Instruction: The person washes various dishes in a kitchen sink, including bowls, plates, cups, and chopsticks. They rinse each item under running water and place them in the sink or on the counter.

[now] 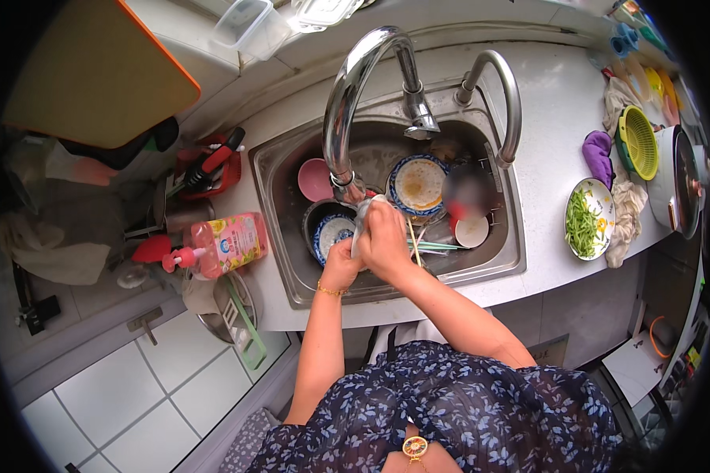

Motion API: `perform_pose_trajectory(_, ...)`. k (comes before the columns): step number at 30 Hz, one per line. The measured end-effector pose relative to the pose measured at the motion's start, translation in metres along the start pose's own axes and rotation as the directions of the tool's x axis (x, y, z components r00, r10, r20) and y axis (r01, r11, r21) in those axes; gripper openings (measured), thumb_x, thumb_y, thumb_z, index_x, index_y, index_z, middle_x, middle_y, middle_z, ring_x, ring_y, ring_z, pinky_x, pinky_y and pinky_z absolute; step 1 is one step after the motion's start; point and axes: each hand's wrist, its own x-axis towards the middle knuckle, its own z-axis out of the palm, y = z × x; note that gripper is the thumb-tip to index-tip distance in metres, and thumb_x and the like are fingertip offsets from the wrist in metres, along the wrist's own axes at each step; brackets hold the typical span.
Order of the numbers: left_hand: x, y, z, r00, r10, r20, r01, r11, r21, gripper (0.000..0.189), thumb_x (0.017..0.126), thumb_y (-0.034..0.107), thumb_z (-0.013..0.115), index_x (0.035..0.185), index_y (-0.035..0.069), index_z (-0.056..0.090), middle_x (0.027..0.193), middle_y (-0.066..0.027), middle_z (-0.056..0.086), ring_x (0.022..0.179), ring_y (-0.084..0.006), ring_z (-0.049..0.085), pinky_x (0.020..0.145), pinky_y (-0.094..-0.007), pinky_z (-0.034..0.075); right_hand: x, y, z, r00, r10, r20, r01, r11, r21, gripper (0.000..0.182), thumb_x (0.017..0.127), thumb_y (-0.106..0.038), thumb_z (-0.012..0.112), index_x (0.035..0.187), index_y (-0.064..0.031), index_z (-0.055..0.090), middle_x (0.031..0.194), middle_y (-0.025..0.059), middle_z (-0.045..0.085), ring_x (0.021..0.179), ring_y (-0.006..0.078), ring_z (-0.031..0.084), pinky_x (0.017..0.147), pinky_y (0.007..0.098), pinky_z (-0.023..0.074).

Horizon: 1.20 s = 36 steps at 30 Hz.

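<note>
Over the middle of the steel sink (512,260), my left hand (342,265) and my right hand (384,236) come together around a pale, crumpled cloth or film (362,227). Whatever else lies inside the grip is hidden. To the left of the hands sit a pink bowl (315,179) and a blue-rimmed bowl (333,229) inside a dark pot. A blue-rimmed plate (419,184) with brown residue lies behind my right hand. Chopsticks (438,245) and a red and white cup (471,232) rest at the right in the sink.
A chrome faucet (341,106) arches above the hands, with a smaller curved spout (514,106) at right. A pink detergent bottle (228,243) stands left of the sink. Right, the counter holds a plate of shredded greens (589,219), a purple cloth (597,155) and a green basket (636,142).
</note>
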Motion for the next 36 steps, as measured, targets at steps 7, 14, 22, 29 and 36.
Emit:
perform_pose_trajectory(7,-0.02,0.039,0.014,0.998,0.06,0.004,-0.06,0.997,-0.055,0.021,0.076,0.01,0.065,0.092,-0.003,0.06,0.083,-0.0026,0.061,0.074,-0.0065,0.054,0.067,-0.0214,0.045,0.034,0.073,0.006,0.751,0.415,0.513,-0.659,0.507,0.556,0.042,0.08,-0.013,0.035,0.118,0.0035,0.045,0.115,0.0161,0.05,0.108,0.018,0.047,0.091,0.0274,0.0348)
perform_pose_trajectory(14,-0.015,0.021,-0.004,0.999,0.033,-0.025,-0.035,0.997,-0.062,0.022,0.076,0.01,0.065,0.093,-0.003,0.06,0.084,-0.0032,0.062,0.074,-0.0077,0.055,0.066,-0.0222,0.045,-0.004,0.002,-0.011,0.971,-0.123,0.207,0.142,0.987,-0.08,0.04,0.09,-0.022,0.034,0.123,-0.0014,0.043,0.128,0.0168,0.04,0.119,0.0289,0.037,0.096,0.0333,0.0304)
perform_pose_trajectory(22,-0.012,0.002,0.031,0.977,0.131,-0.169,-0.21,0.746,-0.632,0.042,0.079,0.01,0.061,0.118,0.003,0.046,0.116,-0.0081,0.052,0.107,-0.0219,0.05,0.092,-0.0383,0.039,0.021,0.059,0.004,0.614,0.551,0.566,-0.587,-0.16,0.793,0.033,0.092,-0.027,0.035,0.11,-0.0027,0.05,0.103,0.0072,0.057,0.093,0.0185,0.056,0.082,0.0317,0.0436)
perform_pose_trajectory(29,0.015,-0.009,0.048,0.928,-0.02,-0.372,-0.28,0.621,-0.732,0.038,0.085,0.013,0.054,0.12,0.006,0.043,0.116,-0.0069,0.051,0.107,-0.0215,0.049,0.092,-0.0365,0.039,-0.042,0.022,0.044,0.84,0.541,0.039,-0.503,0.751,0.427,0.05,0.088,-0.019,0.035,0.129,0.0074,0.023,0.136,0.0251,0.022,0.127,0.0358,0.019,0.104,0.0367,0.0159)
perform_pose_trajectory(36,0.012,-0.045,0.024,0.993,0.043,-0.112,-0.119,0.487,-0.865,0.044,0.091,0.03,0.036,0.13,0.01,0.032,0.135,-0.0071,0.032,0.125,-0.0239,0.029,0.104,-0.0391,0.022,-0.034,-0.018,0.008,0.992,0.009,0.124,0.004,0.995,-0.102,0.037,0.083,-0.021,0.047,0.118,-0.0109,0.049,0.129,0.0092,0.037,0.125,0.0349,0.022,0.097,0.0517,0.0195)
